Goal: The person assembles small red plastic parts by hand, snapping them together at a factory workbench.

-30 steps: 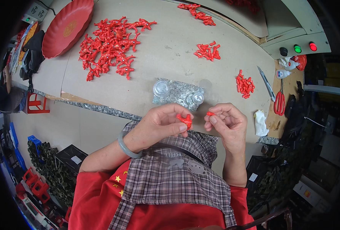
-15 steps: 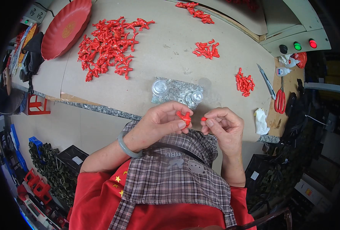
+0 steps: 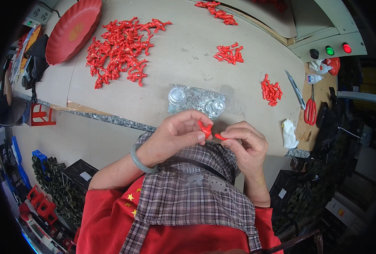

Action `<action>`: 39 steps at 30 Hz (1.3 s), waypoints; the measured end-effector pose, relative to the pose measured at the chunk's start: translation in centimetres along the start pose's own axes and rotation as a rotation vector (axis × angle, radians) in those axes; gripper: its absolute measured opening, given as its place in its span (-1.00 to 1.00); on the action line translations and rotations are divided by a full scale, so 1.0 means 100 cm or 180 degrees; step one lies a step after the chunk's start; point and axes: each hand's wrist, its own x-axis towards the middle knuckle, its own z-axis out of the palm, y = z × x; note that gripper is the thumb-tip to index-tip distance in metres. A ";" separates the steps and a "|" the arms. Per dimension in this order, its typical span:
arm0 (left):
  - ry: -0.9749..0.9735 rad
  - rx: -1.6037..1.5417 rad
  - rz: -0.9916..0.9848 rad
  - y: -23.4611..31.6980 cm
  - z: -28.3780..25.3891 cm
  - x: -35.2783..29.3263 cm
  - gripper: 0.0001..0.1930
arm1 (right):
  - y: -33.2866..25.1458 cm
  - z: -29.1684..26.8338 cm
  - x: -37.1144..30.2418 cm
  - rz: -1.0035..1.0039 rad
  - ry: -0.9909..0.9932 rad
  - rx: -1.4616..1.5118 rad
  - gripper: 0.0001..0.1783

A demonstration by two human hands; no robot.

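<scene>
Just in front of the table's near edge, my left hand [image 3: 181, 129] pinches a small red figurine body [image 3: 204, 129] between thumb and fingers. Close beside it my right hand [image 3: 245, 142] grips a slim red figurine piece [image 3: 219, 136], its free end pointing at the body; whether the two touch I cannot tell. Ahead of my hands a speckled stone slab [image 3: 196, 98] bears a round clear lidded container [image 3: 177, 96] and a smaller round clear dish [image 3: 218, 106]. Small loose red parts lie in a near pile [image 3: 272, 90] and a farther pile [image 3: 229, 54].
A heap of red figurines [image 3: 120, 51] covers the table's left part, beside a red scalloped tray [image 3: 73, 31]. On the right lie a utility knife [image 3: 295, 89], red-handled scissors [image 3: 310, 111], a small white bottle [image 3: 313, 79] and a white cloth [image 3: 289, 133]. More figurines [image 3: 222, 16] lie at the back.
My right hand has moved slightly left and turned, bringing the slim red piece close to the figurine body. My left hand has hardly moved.
</scene>
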 end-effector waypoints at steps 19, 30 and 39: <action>-0.0061 0.0536 0.0376 -0.007 -0.001 -0.001 -0.69 | -0.004 0.010 -0.002 -0.0917 0.0039 -0.1213 -0.79; 0.0124 0.1464 0.0765 -0.006 0.002 -0.003 -0.73 | 0.008 0.012 -0.004 -0.1606 0.0147 -0.1372 -0.75; 0.0255 0.1732 0.1123 -0.010 0.003 -0.001 -0.72 | 0.016 0.022 -0.016 -0.1384 0.0435 -0.1086 -0.74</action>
